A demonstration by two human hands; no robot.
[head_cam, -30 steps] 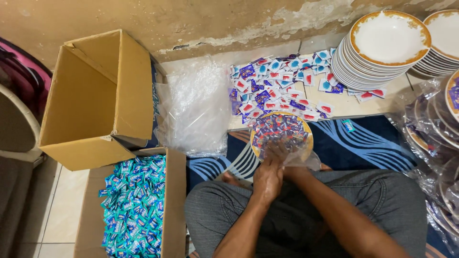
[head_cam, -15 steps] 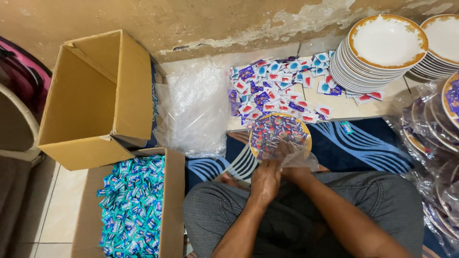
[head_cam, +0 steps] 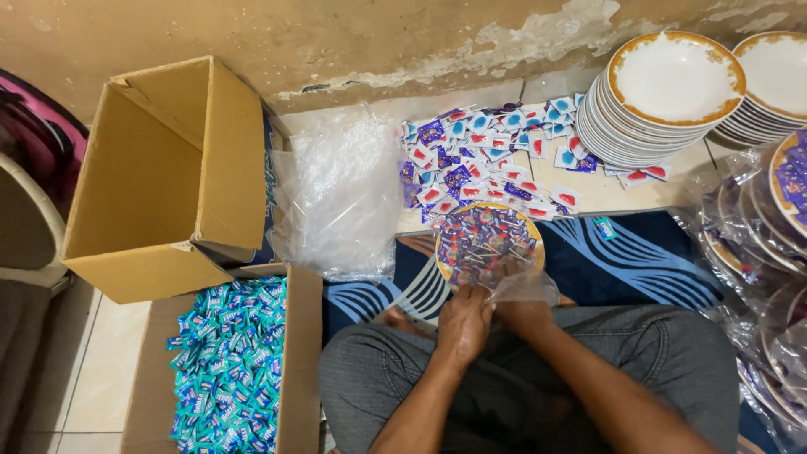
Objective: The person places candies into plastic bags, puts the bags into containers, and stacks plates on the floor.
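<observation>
Gripped clear bag [head_cam: 523,286] with both: left hand [head_cam: 461,324], right hand [head_cam: 519,313]; sweets-filled plate [head_cam: 488,244] just ahead, touching fingertips.

Home floor: stacked plates [head_cam: 668,101], cardboard boxes [head_cam: 168,176].

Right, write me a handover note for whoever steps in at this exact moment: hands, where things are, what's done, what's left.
Left hand: gripping the near edge of the clear bag around the filled plate.
Right hand: bunching the clear bag's loose end at the same spot.
Things: the plate, full of small sweets, sits in the lap over the blue mat. Loose sachets lie by the wall; empty plates are stacked beyond; spare clear bags are left of them; a box of blue packets stands at the left.
Done: plate filled and bagged; wrapped plates are piled at the right.
Left: bag end not yet closed off; many plates unfilled.
</observation>
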